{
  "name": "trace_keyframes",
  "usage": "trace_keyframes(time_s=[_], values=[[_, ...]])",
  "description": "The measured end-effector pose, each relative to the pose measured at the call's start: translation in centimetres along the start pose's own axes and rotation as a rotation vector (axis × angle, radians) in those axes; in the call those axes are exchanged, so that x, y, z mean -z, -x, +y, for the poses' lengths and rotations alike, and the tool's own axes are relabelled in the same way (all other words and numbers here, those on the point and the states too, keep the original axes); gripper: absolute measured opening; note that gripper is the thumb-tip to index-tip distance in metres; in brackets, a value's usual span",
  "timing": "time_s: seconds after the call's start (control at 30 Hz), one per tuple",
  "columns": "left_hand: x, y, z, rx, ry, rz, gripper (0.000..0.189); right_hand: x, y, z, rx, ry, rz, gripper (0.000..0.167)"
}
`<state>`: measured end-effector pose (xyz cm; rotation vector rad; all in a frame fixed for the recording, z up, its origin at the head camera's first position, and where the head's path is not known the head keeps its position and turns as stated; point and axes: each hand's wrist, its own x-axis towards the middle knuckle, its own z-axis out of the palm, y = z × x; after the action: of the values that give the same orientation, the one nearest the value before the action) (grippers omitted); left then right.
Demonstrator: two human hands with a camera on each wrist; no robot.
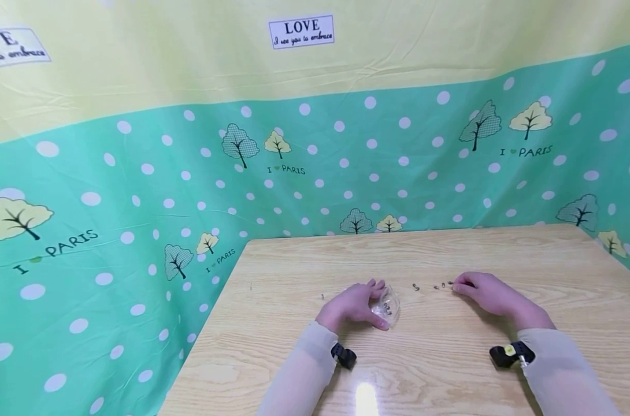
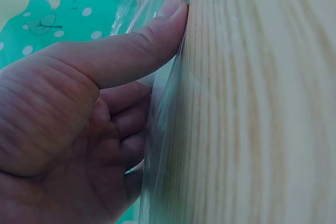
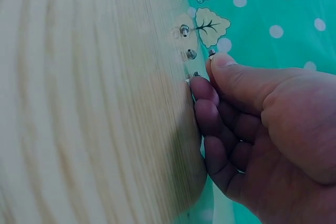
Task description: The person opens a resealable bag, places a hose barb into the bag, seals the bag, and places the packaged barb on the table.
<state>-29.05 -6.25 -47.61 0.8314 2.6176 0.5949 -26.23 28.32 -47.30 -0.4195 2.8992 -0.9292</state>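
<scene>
On the table, my left hand (image 1: 354, 304) holds a small clear plastic bag (image 1: 389, 306), thumb on the near side and fingers curved round the far side. Several tiny dark metal pieces (image 1: 388, 309) lie inside the bag. In the left wrist view, the thumb (image 2: 152, 43) lies over the crinkled film. My right hand (image 1: 484, 292) is low over the table to the right, pinching a small screw-like metal piece (image 3: 212, 53) between thumb and forefinger. Its other fingers are curled close to the tabletop. Similar loose metal pieces (image 3: 184, 30) lie just beyond the fingertips.
Between the hands, a small metal piece (image 1: 416, 287) lies nearer the bag. Another tiny piece (image 1: 322, 297) is left of the left hand. The light wooden table (image 1: 424, 370) meets a green and yellow printed cloth (image 1: 315, 138) along its back and left side.
</scene>
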Motion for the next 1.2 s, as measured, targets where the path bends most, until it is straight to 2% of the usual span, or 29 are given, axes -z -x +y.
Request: trace_keyframes(time_s=[0.5, 0.93, 1.2], values=[[-0.3, 0.1, -0.1, 0.005, 0.007, 0.005, 0.097, -1.5, -0.6, -2.0, 0.033, -0.040, -0.003, 0.017], [-0.4, 0.0, 0.0, 0.022, 0.017, 0.001, 0.097, -3.8, -1.4, -4.6, 0.089, -0.126, -0.054, 0.013], [-0.2, -0.1, 0.0, 0.035, 0.018, 0.004, 0.098, -4.4, -1.6, -6.2, 0.099, -0.147, -0.032, 0.015]])
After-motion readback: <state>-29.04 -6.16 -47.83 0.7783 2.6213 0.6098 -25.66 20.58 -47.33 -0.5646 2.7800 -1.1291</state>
